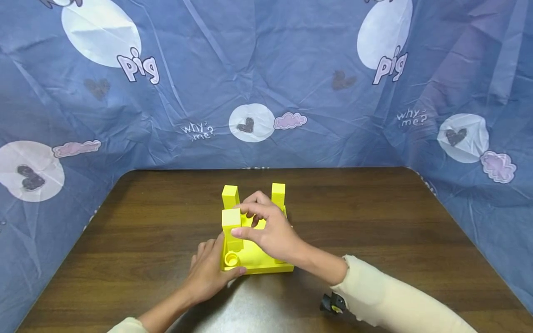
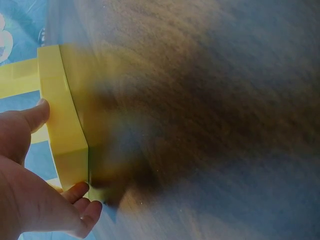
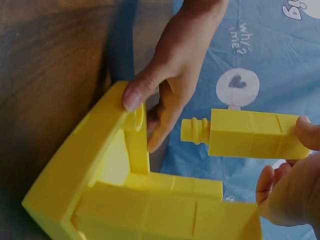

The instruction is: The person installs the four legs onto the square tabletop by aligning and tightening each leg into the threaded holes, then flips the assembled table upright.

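A yellow plastic base (image 1: 266,268) lies on the tabletop with square yellow legs standing up from it. My left hand (image 1: 210,273) grips its near left corner, thumb on the front edge and fingers along the side. Beside that thumb is a round socket (image 1: 232,259). Between thumb and fingers, my right hand (image 1: 275,231) pinches a loose square leg (image 3: 255,134). This leg's threaded end (image 3: 195,131) points at the socket, apart from it. Upright legs stand at the back left (image 1: 230,196) and back right (image 1: 278,194); another leg (image 3: 170,212) fills the right wrist view's foreground.
The base sits on a dark wooden table (image 1: 166,208). Blue printed cloth (image 1: 208,83) hangs behind and at both sides. A small black device (image 1: 333,303) is at the right sleeve.
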A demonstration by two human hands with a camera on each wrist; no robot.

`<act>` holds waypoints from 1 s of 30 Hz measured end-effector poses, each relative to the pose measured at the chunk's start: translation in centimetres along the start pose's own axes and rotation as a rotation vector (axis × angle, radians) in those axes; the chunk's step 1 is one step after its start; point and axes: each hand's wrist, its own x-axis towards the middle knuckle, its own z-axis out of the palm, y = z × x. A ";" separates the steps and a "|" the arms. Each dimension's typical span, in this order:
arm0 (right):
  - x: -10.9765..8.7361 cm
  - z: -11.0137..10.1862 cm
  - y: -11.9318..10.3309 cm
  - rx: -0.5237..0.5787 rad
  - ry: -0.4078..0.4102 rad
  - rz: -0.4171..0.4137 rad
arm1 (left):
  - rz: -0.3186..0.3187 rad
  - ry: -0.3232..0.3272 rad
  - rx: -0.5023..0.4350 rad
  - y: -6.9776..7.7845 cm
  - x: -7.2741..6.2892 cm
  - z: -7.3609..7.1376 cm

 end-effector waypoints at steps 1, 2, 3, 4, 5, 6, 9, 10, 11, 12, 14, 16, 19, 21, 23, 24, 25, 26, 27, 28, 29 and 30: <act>0.0 0.2 0.0 0.008 -0.001 -0.001 | 0.005 0.005 0.000 0.0 0.0 0.0; -0.1 0.4 -0.1 0.014 -0.002 -0.003 | 0.007 0.009 -0.001 0.0 0.0 0.0; -0.1 0.6 -0.1 0.022 -0.003 -0.004 | 0.007 0.011 -0.004 -0.1 0.0 0.0; -0.2 0.9 0.0 0.030 -0.004 -0.004 | 0.006 0.011 -0.010 -0.1 -0.1 0.0; -0.2 1.0 0.0 0.034 -0.006 -0.002 | 0.005 0.011 -0.015 -0.1 -0.1 0.0; -0.3 1.2 0.0 0.038 -0.008 0.000 | 0.000 0.009 -0.019 -0.1 -0.1 0.0; -0.5 1.7 0.1 0.048 -0.014 0.019 | -0.018 0.001 -0.026 -0.1 -0.1 0.0; -0.5 1.9 0.2 0.049 -0.016 0.027 | -0.019 0.000 -0.028 -0.1 -0.1 0.0; -0.6 2.0 0.2 0.050 -0.016 0.035 | -0.021 0.001 -0.030 -0.1 0.0 0.0; -0.6 2.1 0.3 0.053 -0.017 0.042 | -0.019 0.002 -0.032 -0.1 -0.1 -0.1; -0.7 2.4 0.5 0.056 -0.017 0.052 | -0.016 0.004 -0.037 -0.1 -0.1 -0.1; -0.8 2.5 0.7 0.062 -0.012 0.059 | -0.012 0.007 -0.040 -0.1 -0.1 -0.1; -0.9 2.8 1.0 0.062 -0.008 0.064 | -0.016 0.008 -0.039 -0.1 -0.1 0.0; -0.9 2.9 1.2 0.061 -0.004 0.070 | -0.017 0.010 -0.040 -0.1 -0.1 0.0; -0.9 3.1 1.4 0.057 -0.003 0.076 | -0.017 0.011 -0.040 -0.1 -0.1 0.1; -0.9 3.2 1.5 0.055 -0.003 0.081 | -0.016 0.012 -0.042 0.0 -0.1 0.0; -0.9 3.3 1.5 0.055 -0.001 0.086 | -0.017 0.011 -0.043 0.0 -0.1 0.0; -1.0 3.3 1.6 0.053 0.000 0.090 | -0.018 0.011 -0.044 0.0 -0.1 0.0; -1.0 3.4 1.7 0.052 -0.001 0.094 | -0.018 0.010 -0.046 0.0 -0.1 0.0; -1.0 3.4 1.7 0.052 -0.002 0.098 | -0.019 0.009 -0.047 0.1 -0.1 0.0; -1.1 3.4 1.8 0.052 -0.004 0.102 | -0.021 0.008 -0.049 0.1 -0.1 0.0; -1.1 3.4 1.8 0.052 -0.006 0.106 | -0.022 0.007 -0.050 0.1 -0.1 0.0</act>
